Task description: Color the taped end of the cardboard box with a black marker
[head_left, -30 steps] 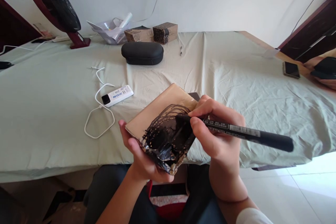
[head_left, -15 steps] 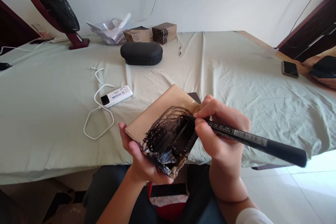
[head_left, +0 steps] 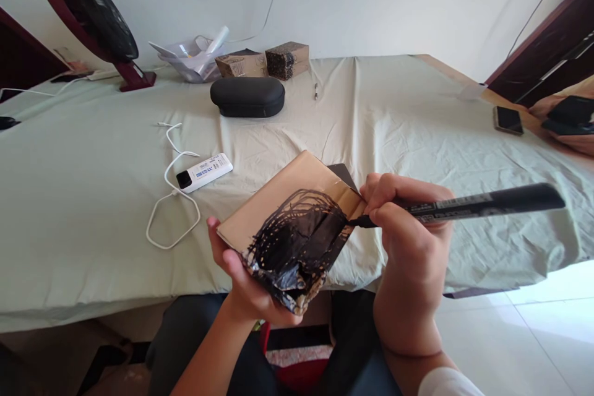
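Note:
A brown cardboard box (head_left: 283, 198) is tilted over the table's front edge, its upper face partly covered in black scribbled ink. Its lower corner looks crumpled and torn. My left hand (head_left: 248, 288) is closed round that lower left part, with the fingers underneath hidden. In my right hand (head_left: 411, 229) is a black marker pen (head_left: 505, 201), pinched near the tip, its barrel pointing to the right. The tip meets the box at the right edge of the inked patch. A dark flat piece (head_left: 343, 174) shows behind the box's right side.
A white power bank-like device (head_left: 204, 172) with a white cable (head_left: 149, 229) lies to the left. Farther back are a black case (head_left: 247, 97), two cardboard boxes (head_left: 290, 60), a plastic basket (head_left: 188, 65) and a fan (head_left: 88, 9). A phone (head_left: 508, 119) rests at the right.
My right hand and the marker have shifted right along the box, and the barrel has swung up to nearly level. My left hand still holds the box in about the same place.

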The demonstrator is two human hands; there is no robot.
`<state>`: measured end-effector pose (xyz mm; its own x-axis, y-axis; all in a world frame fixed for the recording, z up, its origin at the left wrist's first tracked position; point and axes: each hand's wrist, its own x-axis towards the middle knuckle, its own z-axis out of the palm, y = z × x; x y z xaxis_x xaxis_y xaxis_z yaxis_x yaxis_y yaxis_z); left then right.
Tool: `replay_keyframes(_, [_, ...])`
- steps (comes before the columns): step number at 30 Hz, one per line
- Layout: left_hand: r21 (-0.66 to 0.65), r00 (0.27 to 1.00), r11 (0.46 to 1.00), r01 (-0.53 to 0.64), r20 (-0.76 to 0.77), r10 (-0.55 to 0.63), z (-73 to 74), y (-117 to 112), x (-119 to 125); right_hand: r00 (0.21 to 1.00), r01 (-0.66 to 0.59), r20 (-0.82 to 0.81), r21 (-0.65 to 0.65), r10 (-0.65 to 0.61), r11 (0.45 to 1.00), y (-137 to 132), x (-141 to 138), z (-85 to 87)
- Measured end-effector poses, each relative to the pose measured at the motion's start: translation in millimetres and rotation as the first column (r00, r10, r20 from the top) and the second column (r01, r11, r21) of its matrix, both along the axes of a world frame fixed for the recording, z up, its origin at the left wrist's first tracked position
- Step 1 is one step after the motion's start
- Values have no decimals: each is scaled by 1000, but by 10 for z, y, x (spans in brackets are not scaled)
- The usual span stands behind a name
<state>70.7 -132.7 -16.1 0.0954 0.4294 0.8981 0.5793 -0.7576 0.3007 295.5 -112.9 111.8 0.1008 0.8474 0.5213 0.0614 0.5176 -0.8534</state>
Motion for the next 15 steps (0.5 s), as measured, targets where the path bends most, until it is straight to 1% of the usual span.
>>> replay_keyframes(2, [-7, 1000, 1000, 15, -11, -15, 66, 18, 2, 999, -31, -7, 20, 31, 999, 3, -2, 4])
replay_keyframes(5, [-18, 1000, 1000, 9, -1, -9, 66, 12, 9, 997, -71, 23, 93, 69, 993, 19, -71, 28])
replay_keyframes(8, [19, 1000, 1000, -19, -8, 19, 21, -3, 6, 988, -63, 147, 162, 39, 985, 47, -176, 55])
replay_keyframes(10, [15, 1000, 1000, -8, -25, 8, 15, 0, -14, 982, -37, 188, 183, 2, 983, 62, -211, 62])
replay_keyframes(13, [-52, 1000, 998, 21, -12, -21, 42, 23, -59, 989, 23, 141, 179, -49, 984, 68, -168, 48])
replay_keyframes(15, [-85, 999, 996, 31, 19, -29, 50, 36, -85, 994, 14, 105, 149, -30, 989, 68, -100, 30])
